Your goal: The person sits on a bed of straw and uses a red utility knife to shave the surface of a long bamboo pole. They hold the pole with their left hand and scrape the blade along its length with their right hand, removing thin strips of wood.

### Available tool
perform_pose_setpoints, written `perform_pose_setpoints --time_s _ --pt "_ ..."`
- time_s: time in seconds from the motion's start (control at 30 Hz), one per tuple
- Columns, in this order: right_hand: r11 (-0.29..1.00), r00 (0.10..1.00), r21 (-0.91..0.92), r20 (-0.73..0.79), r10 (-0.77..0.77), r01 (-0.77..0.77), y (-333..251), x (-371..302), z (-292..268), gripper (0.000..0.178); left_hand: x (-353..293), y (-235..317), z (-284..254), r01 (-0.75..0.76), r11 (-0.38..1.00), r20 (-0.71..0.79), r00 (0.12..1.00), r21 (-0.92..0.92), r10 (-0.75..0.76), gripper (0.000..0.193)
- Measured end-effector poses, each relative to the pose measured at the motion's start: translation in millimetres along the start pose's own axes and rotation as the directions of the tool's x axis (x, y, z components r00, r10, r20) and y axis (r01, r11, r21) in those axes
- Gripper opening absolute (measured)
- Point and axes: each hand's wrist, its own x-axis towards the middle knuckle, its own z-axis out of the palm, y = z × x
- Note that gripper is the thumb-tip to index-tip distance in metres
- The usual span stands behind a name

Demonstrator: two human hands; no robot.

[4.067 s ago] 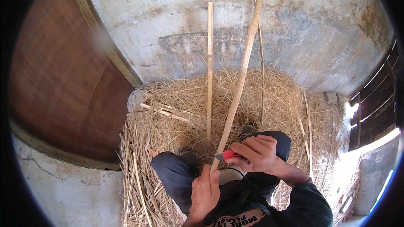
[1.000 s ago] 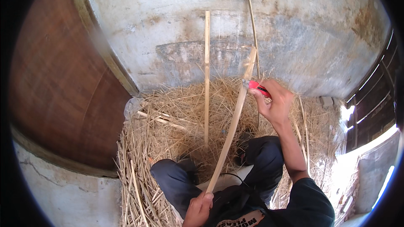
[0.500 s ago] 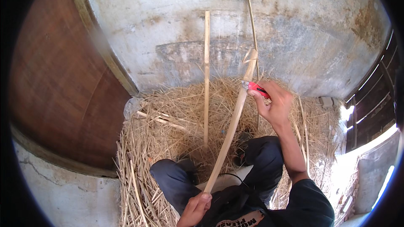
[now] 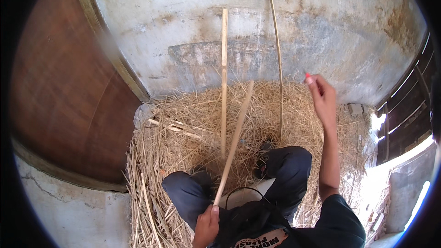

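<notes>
My left hand (image 4: 206, 226) is closed round the lower end of a pale bamboo strip (image 4: 237, 133). The strip rises at a slant between my knees, its free upper end slightly blurred. Off to the right of that end, my right hand (image 4: 323, 95) is raised with its fingers closed on a red utility knife (image 4: 308, 77). Only a bit of red shows above the fingertips; the blade cannot be made out. Knife and strip are apart.
Two bamboo strips lean upright on the stained wall (image 4: 193, 27): a thicker one (image 4: 224, 64) and a thinner one (image 4: 277, 41). Shavings (image 4: 183, 105) cover the floor, with loose strips (image 4: 174, 128) at left. A brown wooden panel (image 4: 69, 92) stands at left, dark slats (image 4: 409, 110) at right.
My right hand has lifted the utility knife off the strip and moved right and up. The strip's upper end has swung left and down, and a curled shaving there no longer shows.
</notes>
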Motion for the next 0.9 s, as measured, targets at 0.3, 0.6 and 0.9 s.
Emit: perform_pose_setpoints --time_s 0.3,0.6,0.9 --pt "0.93 0.941 0.299 0.191 -0.279 0.215 -52 -117 41 0.024 39 86 -12 -0.143 0.846 -0.063 0.99 -0.514 0.129 0.041" --pt "0.811 0.792 0.238 0.195 -0.579 0.535 -70 -147 34 0.04 41 114 -6 -0.377 0.872 -0.116 0.926 -0.313 0.358 0.037" --pt "0.766 0.752 0.218 0.163 -0.639 0.604 -80 -147 32 0.042 33 132 -3 -0.431 0.89 -0.186 0.896 -0.146 0.403 0.029"
